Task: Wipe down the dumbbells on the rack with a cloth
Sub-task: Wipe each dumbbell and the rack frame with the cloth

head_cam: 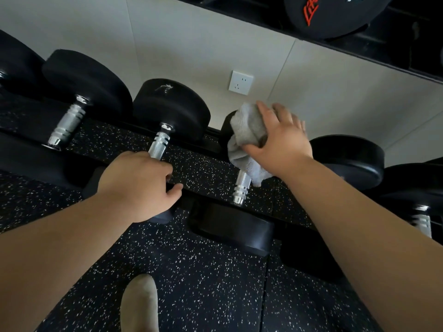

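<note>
**Cloth pressed to a dumbbell's far head**

The grey cloth (247, 130) is bunched over the far black head of a dumbbell (242, 185), and its loose end hangs onto the knurled handle. The right hand (280, 140) clasps the cloth there, fingers spread over it. Just left, the left hand (139, 185) is curled round the handle of the neighbouring dumbbell (172, 109). Speckled flooring (191, 283) lies near, and a wall socket (240, 82) sits beyond.

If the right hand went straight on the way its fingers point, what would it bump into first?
The right hand presses the cloth on a dumbbell head. Beyond that, it would probably reach the wall near the socket; depth is unclear.
</note>
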Demonstrator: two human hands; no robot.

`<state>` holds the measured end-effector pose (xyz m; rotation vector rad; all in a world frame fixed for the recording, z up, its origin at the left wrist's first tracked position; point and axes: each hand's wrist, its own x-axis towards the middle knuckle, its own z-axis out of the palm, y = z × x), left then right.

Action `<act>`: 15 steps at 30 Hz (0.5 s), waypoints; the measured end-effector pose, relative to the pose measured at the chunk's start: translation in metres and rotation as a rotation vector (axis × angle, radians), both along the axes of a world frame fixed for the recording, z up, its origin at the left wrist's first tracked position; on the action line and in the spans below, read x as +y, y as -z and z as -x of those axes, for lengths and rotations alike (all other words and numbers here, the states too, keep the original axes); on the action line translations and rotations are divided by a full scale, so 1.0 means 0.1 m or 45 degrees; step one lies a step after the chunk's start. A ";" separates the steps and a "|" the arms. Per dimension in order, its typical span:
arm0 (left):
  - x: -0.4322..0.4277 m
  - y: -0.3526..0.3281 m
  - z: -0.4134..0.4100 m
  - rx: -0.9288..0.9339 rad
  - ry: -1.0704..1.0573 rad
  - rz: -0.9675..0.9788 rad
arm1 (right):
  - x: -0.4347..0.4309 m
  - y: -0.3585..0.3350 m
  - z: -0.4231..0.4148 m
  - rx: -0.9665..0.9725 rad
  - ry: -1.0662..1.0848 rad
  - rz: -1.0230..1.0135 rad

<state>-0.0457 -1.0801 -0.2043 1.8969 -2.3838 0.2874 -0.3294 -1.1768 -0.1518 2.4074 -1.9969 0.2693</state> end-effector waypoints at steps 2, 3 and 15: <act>0.00 0.00 0.00 0.005 -0.010 -0.009 | -0.02 0.02 -0.11 0.038 0.034 0.037; 0.00 0.01 0.00 0.008 -0.012 -0.018 | -0.06 0.00 -0.21 0.126 0.056 0.058; -0.01 0.01 -0.01 -0.003 0.001 -0.022 | -0.23 -0.16 -0.45 0.605 -0.473 0.047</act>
